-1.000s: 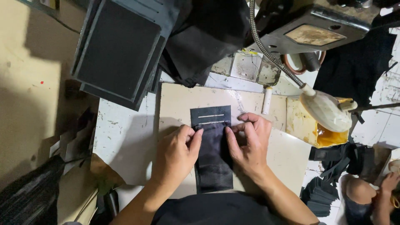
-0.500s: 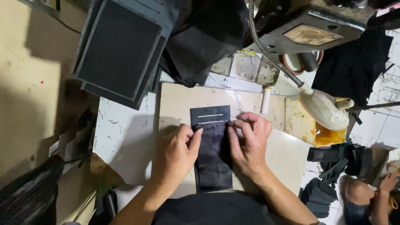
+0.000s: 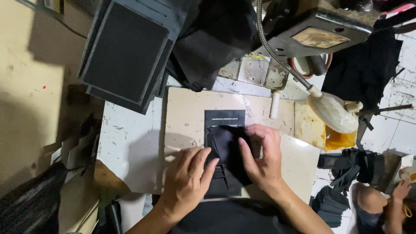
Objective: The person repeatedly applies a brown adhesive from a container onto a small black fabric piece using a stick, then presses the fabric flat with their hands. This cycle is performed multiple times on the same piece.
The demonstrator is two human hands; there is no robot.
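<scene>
A dark rectangular template (image 3: 224, 118) with two pale slots lies on a beige board (image 3: 186, 112) on the worktable. On top of it sits a folded piece of black fabric (image 3: 227, 147). My left hand (image 3: 187, 180) rests flat at the fabric's left edge, its fingertips pressing a fold. At the right edge, my right hand (image 3: 261, 158) pinches the fabric's upper corner between thumb and fingers. A black garment (image 3: 229, 216) covers my lap below.
Stacked dark grey boards (image 3: 123, 54) lie at the upper left, with a black cloth pile (image 3: 212, 39) beside them. A gooseneck lamp (image 3: 331, 112) and a sewing machine base (image 3: 316, 37) stand on the right. Another person (image 3: 381, 203) crouches at the lower right among black fabric pieces (image 3: 351, 167).
Both hands have drawn slightly toward me and the black fabric has been folded inward, leaving more of the slotted template's top uncovered.
</scene>
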